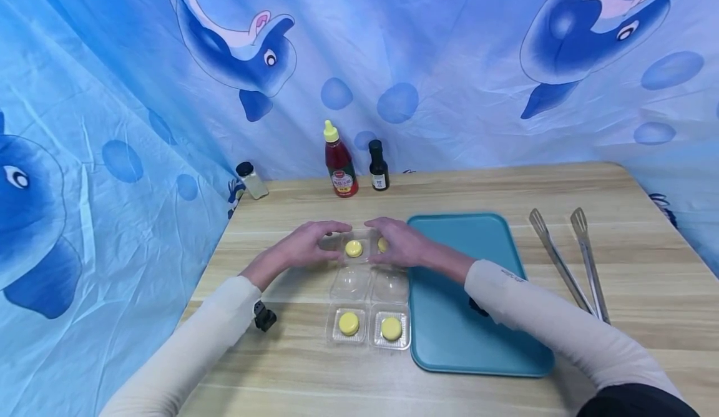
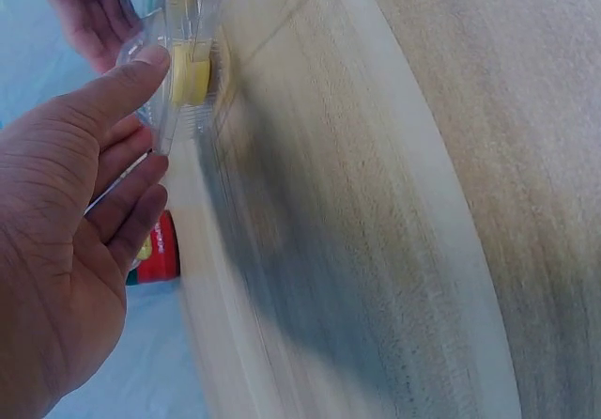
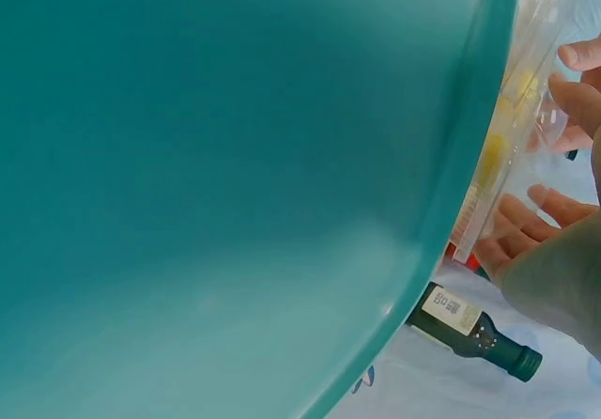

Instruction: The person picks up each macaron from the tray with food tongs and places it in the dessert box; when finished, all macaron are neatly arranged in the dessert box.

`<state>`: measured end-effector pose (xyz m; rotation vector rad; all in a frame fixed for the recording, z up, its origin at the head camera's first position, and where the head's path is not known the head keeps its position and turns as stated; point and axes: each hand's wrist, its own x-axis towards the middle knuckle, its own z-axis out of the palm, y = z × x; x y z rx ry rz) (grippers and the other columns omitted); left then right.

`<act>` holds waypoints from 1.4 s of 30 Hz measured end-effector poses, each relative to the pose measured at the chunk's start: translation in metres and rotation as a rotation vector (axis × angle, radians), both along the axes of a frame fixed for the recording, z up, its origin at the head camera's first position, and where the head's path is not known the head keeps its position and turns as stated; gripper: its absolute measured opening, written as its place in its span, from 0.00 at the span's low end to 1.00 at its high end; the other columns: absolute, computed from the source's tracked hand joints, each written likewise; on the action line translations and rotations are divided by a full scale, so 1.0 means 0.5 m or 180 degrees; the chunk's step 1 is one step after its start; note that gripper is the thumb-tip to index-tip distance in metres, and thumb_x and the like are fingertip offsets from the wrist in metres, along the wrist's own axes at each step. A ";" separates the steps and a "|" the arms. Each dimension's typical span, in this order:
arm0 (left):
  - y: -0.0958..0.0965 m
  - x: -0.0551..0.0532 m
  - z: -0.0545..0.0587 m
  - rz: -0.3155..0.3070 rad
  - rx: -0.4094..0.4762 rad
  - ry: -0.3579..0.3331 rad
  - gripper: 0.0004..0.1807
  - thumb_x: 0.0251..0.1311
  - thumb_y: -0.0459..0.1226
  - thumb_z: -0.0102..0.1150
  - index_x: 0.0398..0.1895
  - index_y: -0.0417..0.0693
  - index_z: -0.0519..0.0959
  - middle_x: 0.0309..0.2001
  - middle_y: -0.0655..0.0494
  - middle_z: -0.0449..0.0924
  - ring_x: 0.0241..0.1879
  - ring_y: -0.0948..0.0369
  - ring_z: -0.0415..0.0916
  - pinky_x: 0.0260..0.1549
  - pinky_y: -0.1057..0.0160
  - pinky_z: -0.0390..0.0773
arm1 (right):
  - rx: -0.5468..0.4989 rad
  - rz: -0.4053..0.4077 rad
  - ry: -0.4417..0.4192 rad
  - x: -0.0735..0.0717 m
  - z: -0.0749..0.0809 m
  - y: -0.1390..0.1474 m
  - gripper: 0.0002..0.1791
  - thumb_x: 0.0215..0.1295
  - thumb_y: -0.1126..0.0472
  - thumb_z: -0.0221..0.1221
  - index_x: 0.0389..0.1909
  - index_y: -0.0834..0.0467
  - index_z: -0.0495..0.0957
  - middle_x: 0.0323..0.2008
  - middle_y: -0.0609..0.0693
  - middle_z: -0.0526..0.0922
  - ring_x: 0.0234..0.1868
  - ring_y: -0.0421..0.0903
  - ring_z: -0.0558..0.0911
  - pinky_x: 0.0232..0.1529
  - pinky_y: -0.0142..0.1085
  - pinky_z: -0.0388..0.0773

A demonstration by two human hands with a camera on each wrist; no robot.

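Two clear plastic boxes with yellow macarons lie on the table. At the far box, my left hand holds the left end, thumb on the near side and fingers on the far side. My right hand spans the right end the same way, partly covering a macaron. Another macaron shows between the hands. In the left wrist view my thumb touches the clear plastic. The nearer box stands open, its domed lid folded back, with a macaron in each compartment.
A teal tray lies right of the boxes, beneath my right forearm. Metal tongs rest farther right. At the back stand a red sauce bottle, a dark bottle and a black-capped shaker, before a blue curtain.
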<state>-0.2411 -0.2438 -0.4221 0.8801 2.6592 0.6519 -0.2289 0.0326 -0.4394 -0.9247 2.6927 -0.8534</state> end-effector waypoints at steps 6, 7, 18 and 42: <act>0.004 0.001 0.009 0.0006 0.0013 0.0049 0.38 0.64 0.43 0.77 0.76 0.51 0.73 0.74 0.53 0.73 0.71 0.49 0.73 0.71 0.44 0.72 | -0.0219 0.0036 0.0179 0.012 0.012 0.025 0.46 0.65 0.50 0.75 0.77 0.64 0.66 0.75 0.62 0.70 0.75 0.59 0.70 0.76 0.53 0.69; 0.005 0.001 0.012 0.0016 0.0042 0.0092 0.38 0.64 0.43 0.76 0.76 0.51 0.73 0.74 0.52 0.73 0.71 0.48 0.73 0.71 0.44 0.73 | -0.0249 0.0056 0.0252 0.016 0.014 0.031 0.45 0.66 0.50 0.74 0.77 0.65 0.66 0.75 0.63 0.71 0.75 0.59 0.70 0.76 0.54 0.68; 0.035 0.050 0.030 -0.0334 0.0449 0.0670 0.32 0.64 0.45 0.76 0.70 0.49 0.78 0.66 0.56 0.81 0.66 0.56 0.78 0.66 0.49 0.79 | -0.0230 -0.0095 0.0643 0.099 0.029 0.096 0.40 0.64 0.49 0.76 0.73 0.59 0.73 0.67 0.55 0.77 0.66 0.53 0.78 0.68 0.51 0.78; 0.110 0.142 -0.010 -0.0702 -0.0658 0.0936 0.43 0.61 0.66 0.69 0.72 0.53 0.77 0.65 0.56 0.82 0.64 0.56 0.76 0.70 0.50 0.72 | -0.0350 -0.0492 0.0265 0.200 -0.041 0.119 0.46 0.55 0.45 0.81 0.68 0.64 0.76 0.63 0.59 0.82 0.64 0.57 0.81 0.65 0.53 0.81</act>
